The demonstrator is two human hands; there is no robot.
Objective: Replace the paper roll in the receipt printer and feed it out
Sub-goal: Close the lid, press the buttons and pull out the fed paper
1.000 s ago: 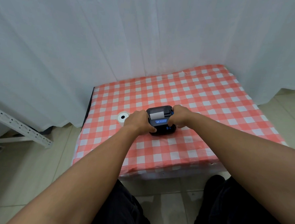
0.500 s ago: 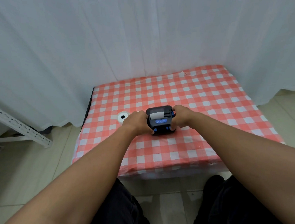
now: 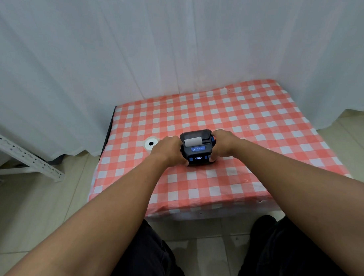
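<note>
At the far left a white perforated metal rack (image 3: pixel 26 158) leans over the tiled floor (image 3: pixel 27 210), in front of a white curtain (image 3: pixel 139 42) that hangs behind everything. The table, under a red-and-white checked cloth (image 3: pixel 250 120), fills the middle. Toward its left side a paper roll (image 3: pixel 151 143) lies flat with its dark core hole facing up, just beside the left hand (image 3: pixel 169 149) and partly hidden by it. That hand is curled closed around the left side of the printer (image 3: pixel 197 148), the thumb at the front corner. The black printer with blue buttons sits on the cloth near the table's middle, a short strip of white paper (image 3: pixel 192 141) showing on its top and a small lit display on its front. The right hand (image 3: pixel 221 142) clasps the printer's right side, fingers wrapped over the top edge, thumb low at the front.
</note>
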